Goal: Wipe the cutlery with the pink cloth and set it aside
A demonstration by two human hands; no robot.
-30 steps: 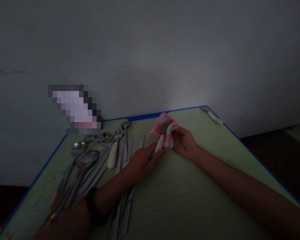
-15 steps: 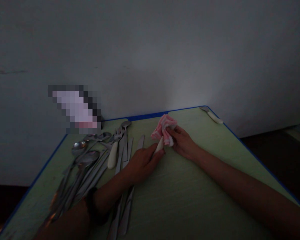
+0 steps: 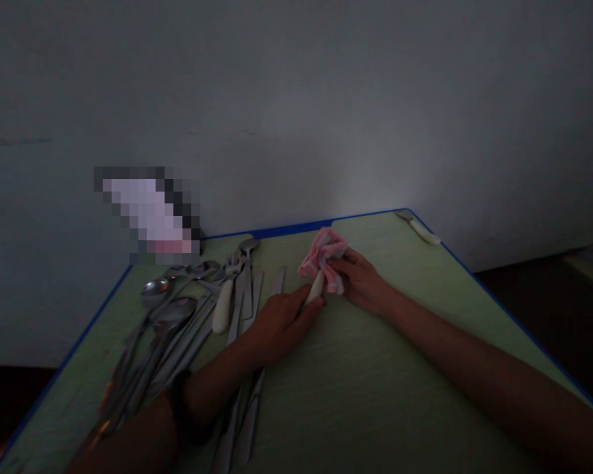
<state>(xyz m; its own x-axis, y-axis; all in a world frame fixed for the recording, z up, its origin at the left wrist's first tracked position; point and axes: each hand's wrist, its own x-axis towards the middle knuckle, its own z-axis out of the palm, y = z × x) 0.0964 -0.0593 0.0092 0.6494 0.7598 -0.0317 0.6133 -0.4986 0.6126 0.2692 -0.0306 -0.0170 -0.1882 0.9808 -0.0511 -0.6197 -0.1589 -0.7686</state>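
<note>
My left hand [image 3: 286, 322] is closed around a white handle [image 3: 317, 288] of a piece of cutlery. Its far end is covered by a pink-and-white cloth [image 3: 323, 252], so I cannot tell whether it is a fork, spoon or knife. My right hand [image 3: 358, 280] pinches the cloth around that hidden end. Left of my hands lies a heap of metal cutlery: a ladle-like large spoon [image 3: 174, 315], a spoon [image 3: 155, 291], a white-handled fork [image 3: 223, 306] and several table knives [image 3: 250, 421], some partly under my left forearm.
The pale green table [image 3: 375, 382] has a blue edge and stands against a grey wall [image 3: 296, 118]. At its far right corner lies another white-handled utensil [image 3: 423, 232]. A pixelated upright object [image 3: 148, 214] leans at the far left corner.
My right hand and the cloth have shifted very slightly, and the cloth's folds look different. My left hand stays in place on the white handle.
</note>
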